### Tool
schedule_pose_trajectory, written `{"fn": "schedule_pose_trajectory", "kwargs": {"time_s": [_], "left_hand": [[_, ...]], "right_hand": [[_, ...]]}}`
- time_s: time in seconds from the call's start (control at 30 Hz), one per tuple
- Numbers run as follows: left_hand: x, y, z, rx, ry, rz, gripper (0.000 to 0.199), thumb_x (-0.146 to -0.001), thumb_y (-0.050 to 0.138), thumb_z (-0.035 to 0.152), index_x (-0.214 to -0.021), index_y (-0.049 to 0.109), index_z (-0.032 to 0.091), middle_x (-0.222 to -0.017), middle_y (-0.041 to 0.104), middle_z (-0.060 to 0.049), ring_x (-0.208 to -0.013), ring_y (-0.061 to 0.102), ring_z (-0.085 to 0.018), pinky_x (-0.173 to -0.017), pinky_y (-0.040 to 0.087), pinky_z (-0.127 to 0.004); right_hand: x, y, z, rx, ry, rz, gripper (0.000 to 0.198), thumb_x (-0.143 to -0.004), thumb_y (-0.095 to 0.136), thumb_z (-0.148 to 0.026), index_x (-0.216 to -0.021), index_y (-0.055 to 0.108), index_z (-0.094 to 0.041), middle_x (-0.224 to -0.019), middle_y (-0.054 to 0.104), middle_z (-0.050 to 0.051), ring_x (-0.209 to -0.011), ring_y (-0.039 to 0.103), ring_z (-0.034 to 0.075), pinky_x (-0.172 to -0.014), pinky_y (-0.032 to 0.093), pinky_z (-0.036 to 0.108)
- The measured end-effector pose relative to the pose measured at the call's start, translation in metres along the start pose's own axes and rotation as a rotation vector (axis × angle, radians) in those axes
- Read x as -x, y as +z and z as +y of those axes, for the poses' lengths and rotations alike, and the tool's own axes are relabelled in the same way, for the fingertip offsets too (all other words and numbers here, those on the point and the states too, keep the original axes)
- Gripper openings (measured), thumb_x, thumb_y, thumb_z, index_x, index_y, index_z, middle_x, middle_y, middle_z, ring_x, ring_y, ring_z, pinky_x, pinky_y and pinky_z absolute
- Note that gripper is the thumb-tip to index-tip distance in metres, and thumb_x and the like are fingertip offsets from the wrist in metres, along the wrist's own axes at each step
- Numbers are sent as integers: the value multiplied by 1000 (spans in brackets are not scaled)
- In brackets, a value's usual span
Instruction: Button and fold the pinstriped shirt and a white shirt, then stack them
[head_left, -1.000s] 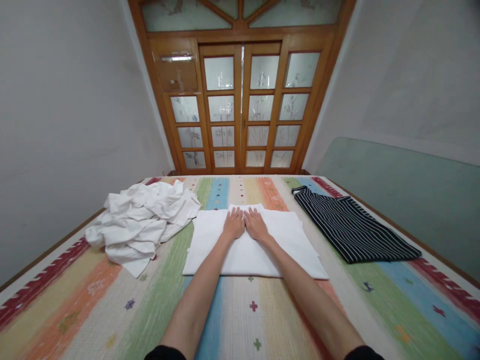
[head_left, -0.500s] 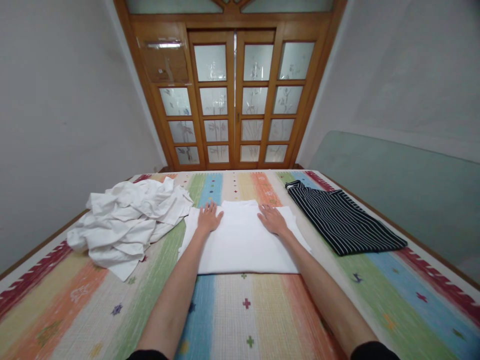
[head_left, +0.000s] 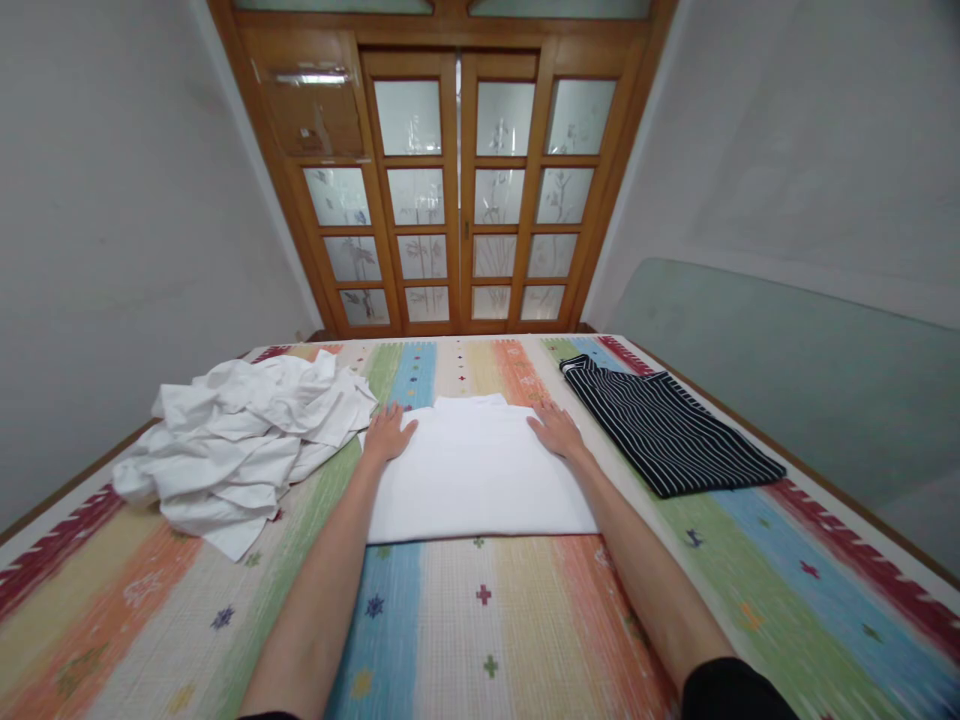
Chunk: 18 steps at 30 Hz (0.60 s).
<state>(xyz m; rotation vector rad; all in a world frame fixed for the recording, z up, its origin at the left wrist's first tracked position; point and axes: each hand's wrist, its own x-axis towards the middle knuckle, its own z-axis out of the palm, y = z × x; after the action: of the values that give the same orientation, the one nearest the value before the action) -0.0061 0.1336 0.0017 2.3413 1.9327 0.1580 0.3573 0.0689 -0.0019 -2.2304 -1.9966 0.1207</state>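
A folded white garment [head_left: 480,470] lies flat in front of me, its straight folded edge toward me. My left hand [head_left: 388,434] rests palm down on its far left part, fingers stretched out. On the far right part lies my right hand [head_left: 556,430], also flat with the fingers spread. Neither hand grips the cloth. To the left is a crumpled heap of white cloth [head_left: 255,430]. A black garment with white stripes [head_left: 667,420], neatly folded, lies to the right.
Everything lies on a surface covered by a striped, multicoloured cloth [head_left: 450,640]. A greenish panel [head_left: 787,370] stands along the right side. Wooden doors with glass panes [head_left: 457,190] are at the far end, and pale walls rise on both sides.
My hands have slid apart over the white garment, the left one leftward and the right one slightly rightward. The whole view has shifted a little.
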Motion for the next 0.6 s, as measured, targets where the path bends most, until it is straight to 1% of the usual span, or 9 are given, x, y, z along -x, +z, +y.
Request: {"fn": "schedule_pose_trajectory", "kwargs": {"time_s": [0.13, 0.33, 0.6], "left_hand": [[4, 0, -7, 7, 10, 3, 66, -97, 25, 48, -147, 31, 5, -157, 24, -15, -146, 18, -27, -119, 17, -42], [10, 2, -6, -2, 16, 23, 65, -98, 25, 46, -146, 32, 3, -156, 25, -17, -146, 19, -28, -118, 18, -44], [18, 1, -3, -21, 2, 36, 63, -98, 26, 46, -146, 34, 5, -156, 28, -17, -145, 21, -29, -118, 19, -44]], "right_hand": [[-1, 1, 0, -9, 33, 21, 56, -99, 27, -40, -148, 37, -14, -155, 31, 12, -144, 26, 26, -116, 18, 40], [-1, 4, 1, 10, 45, 33, 55, -99, 27, -40, -147, 38, -16, -155, 33, 11, -143, 27, 26, -115, 18, 42], [3, 3, 0, 41, 34, 46, 54, -99, 27, -39, -147, 38, -16, -155, 34, 11, -143, 27, 25, -115, 19, 41]]}}
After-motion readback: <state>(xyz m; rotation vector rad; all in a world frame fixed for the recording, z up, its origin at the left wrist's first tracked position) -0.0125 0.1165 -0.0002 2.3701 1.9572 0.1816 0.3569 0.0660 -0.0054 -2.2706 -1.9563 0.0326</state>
